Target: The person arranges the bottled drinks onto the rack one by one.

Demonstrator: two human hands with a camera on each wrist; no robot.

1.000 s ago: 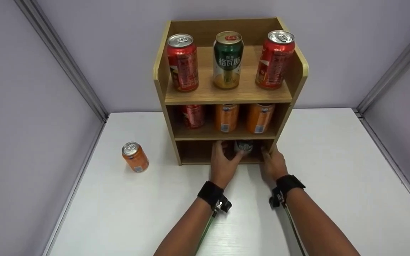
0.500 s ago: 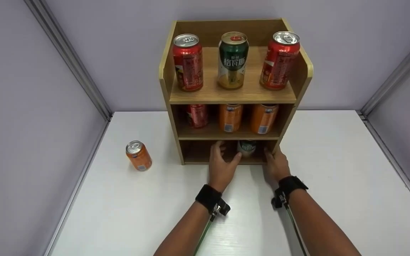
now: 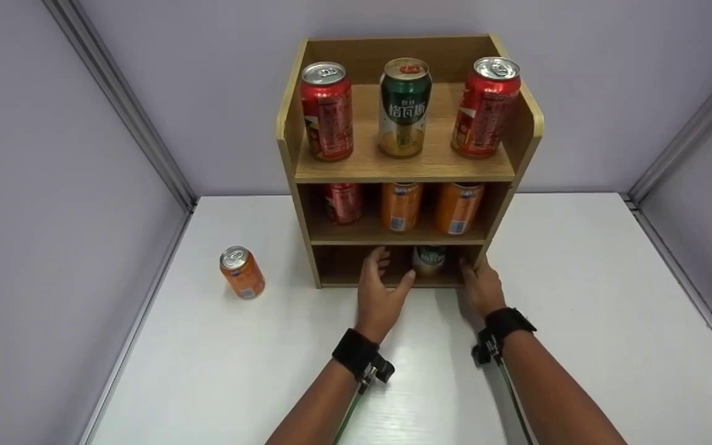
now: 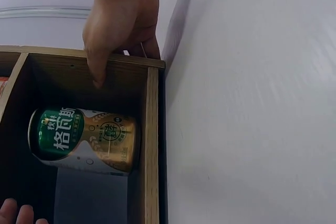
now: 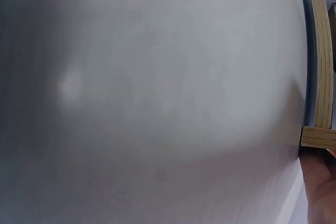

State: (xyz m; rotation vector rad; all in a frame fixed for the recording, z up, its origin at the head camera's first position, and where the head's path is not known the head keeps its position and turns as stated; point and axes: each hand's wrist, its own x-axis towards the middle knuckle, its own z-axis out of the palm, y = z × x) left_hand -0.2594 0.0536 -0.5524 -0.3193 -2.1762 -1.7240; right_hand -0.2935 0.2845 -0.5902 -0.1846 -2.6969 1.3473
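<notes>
A green, white and gold can [image 4: 86, 140] stands upright in the bottom compartment of a small wooden shelf [image 3: 405, 168], towards its right side. To the left of that can, my left hand [image 3: 379, 303] reaches into the opening with fingers spread and nothing between them. Its fingertips [image 4: 23, 214] show at the lower left of the left wrist view, apart from the can. My right hand [image 3: 483, 287] grips the shelf's right side panel low down, thumb inside and fingers outside. Only part of the right hand shows in the right wrist view.
On the top tier stand two red cans [image 3: 327, 117] with a green can [image 3: 405, 114] between them. The middle tier holds another red can [image 3: 343, 203] and two orange cans [image 3: 400, 207]. A further orange can [image 3: 242, 273] stands on the white table [image 3: 257, 358] at left.
My left hand has drawn away from the green can, moving slightly left and back towards me. The can is left standing in the bottom compartment. My right hand keeps its hold on the panel.
</notes>
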